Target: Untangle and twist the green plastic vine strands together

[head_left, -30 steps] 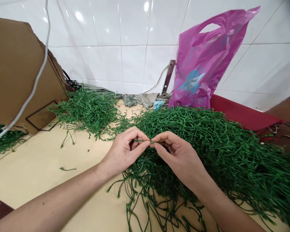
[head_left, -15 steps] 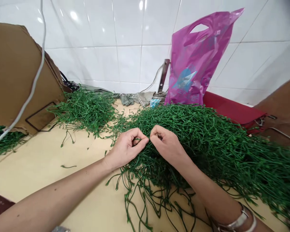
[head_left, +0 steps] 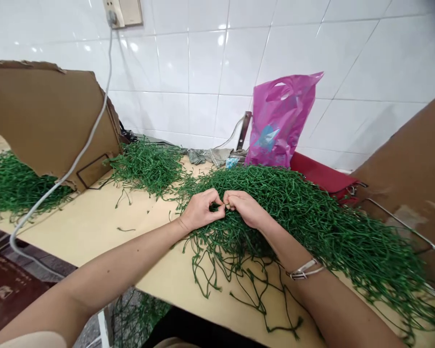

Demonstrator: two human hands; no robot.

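My left hand (head_left: 202, 210) and my right hand (head_left: 245, 209) meet fingertip to fingertip over a big heap of thin green stems (head_left: 293, 200). Both are closed in a pinch, with a small bit of a green stem (head_left: 227, 205) showing between the tips. The rest of that stem is hidden by my fingers or lost against the heap. The stems look like plastic, with small branched ends. Several looser ones hang toward the table's front edge below my hands.
A smaller stem pile (head_left: 150, 166) lies at the back left, beside a cardboard sheet (head_left: 50, 111) with a white cable (head_left: 90, 137) before it. Behind the heap stand a pink plastic bag (head_left: 275, 121) and a red bag (head_left: 322, 174). Brown cardboard (head_left: 402, 183) stands right.
The view has pulled back and shows more of the table's front. My fingertips, slightly apart before, now touch, and the right hand's fingers have turned inward.
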